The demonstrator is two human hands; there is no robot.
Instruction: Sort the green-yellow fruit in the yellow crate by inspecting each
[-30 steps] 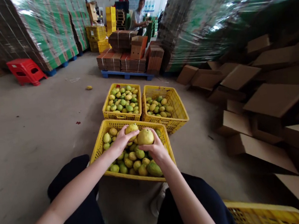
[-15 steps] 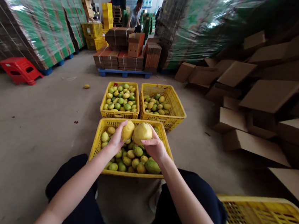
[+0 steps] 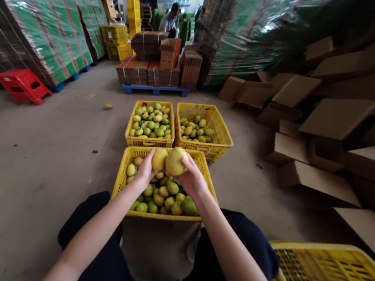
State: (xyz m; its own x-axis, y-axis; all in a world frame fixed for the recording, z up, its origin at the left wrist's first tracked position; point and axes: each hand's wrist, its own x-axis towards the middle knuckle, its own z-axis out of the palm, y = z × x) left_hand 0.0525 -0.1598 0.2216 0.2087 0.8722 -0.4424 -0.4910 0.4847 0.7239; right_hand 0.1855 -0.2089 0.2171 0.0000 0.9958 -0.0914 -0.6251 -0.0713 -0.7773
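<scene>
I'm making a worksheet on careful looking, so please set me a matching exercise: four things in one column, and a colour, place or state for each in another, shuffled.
Column one
1. Stool
2. Left hand
3. Lone fruit
4. Right hand

Column two
A. Holds the larger yellow fruit
B. Yellowish, lying on the floor
C. Red, standing near a plastic-wrapped stack
D. Holds the smaller yellow fruit

Right pairs: 1-C, 2-D, 3-B, 4-A

Grey floor (image 3: 55, 159): yellow crates (image 3: 162, 216), red stool (image 3: 25, 86), blue pallet (image 3: 156, 90), lone fruit (image 3: 108, 107).
</scene>
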